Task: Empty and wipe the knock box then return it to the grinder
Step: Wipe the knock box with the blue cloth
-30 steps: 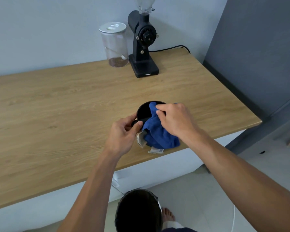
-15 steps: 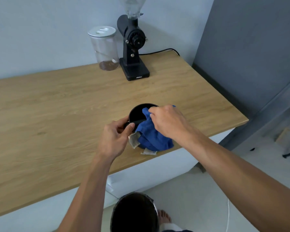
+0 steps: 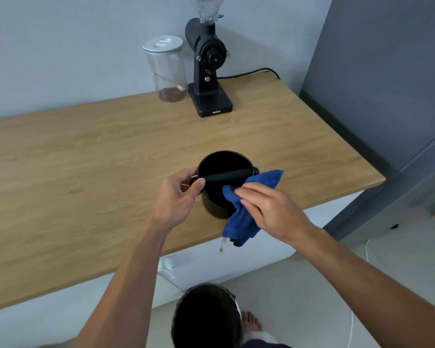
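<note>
The black round knock box [image 3: 215,207] with a black bar across its mouth stands upright near the front edge of the wooden counter [image 3: 86,172]. My left hand [image 3: 177,197] grips its left rim at the bar's end. My right hand [image 3: 266,209] presses a blue cloth [image 3: 244,222] against the box's near-right rim; part of the cloth drapes down the outside and over the counter's edge. The black grinder [image 3: 209,71] stands at the back of the counter, well beyond the box.
A clear jar [image 3: 167,69] with a white lid and some coffee beans stands left of the grinder. The grinder's black cord [image 3: 249,72] runs right along the wall. A black bin [image 3: 206,317] sits on the floor below the counter. A grey cabinet [image 3: 387,71] borders the counter's right end.
My right hand has drawn the cloth from inside the box toward its near-right rim, so the bar and the box's mouth now show. My left hand keeps its grip on the rim.
</note>
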